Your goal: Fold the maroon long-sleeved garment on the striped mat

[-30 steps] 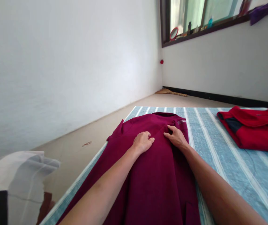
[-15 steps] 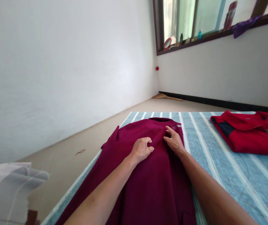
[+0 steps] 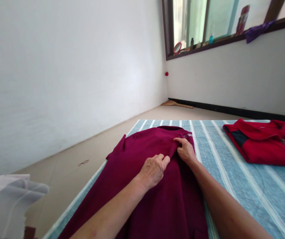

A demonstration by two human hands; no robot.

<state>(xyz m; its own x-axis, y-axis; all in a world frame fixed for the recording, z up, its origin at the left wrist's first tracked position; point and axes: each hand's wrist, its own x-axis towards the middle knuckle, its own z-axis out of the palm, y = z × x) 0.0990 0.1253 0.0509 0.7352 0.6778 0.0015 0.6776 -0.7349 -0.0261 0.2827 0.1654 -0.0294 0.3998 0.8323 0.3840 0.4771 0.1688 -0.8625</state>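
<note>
**Both hands pinch a maroon shirt laid on a striped sheet**

The maroon shirt (image 3: 142, 142) lies flat and lengthwise on the blue striped sheet (image 3: 232, 172), collar end away from the person, one short sleeve sticking out toward the floor side. The left hand (image 3: 153, 169) sits on the chest area with its fingers curled, closed on a raised fold of the cloth. The right hand (image 3: 186, 151) is just beside it, a little nearer the collar, fingers bent down and nipping the same ridge of fabric close to a small label. The two hands are near each other but not touching. Both forearms stretch out over the lower part of the shirt.

A folded red shirt (image 3: 264, 142) lies on the same sheet, well apart to the right. A white cloth (image 3: 5, 199) shows at the lower left corner, off the sheet. A broom (image 3: 178, 104) lies at the foot of the far wall. Above it is a window (image 3: 207, 16), with a small round mirror (image 3: 177, 48), some bottles and a purple cloth (image 3: 255, 31) on its sill.
</note>
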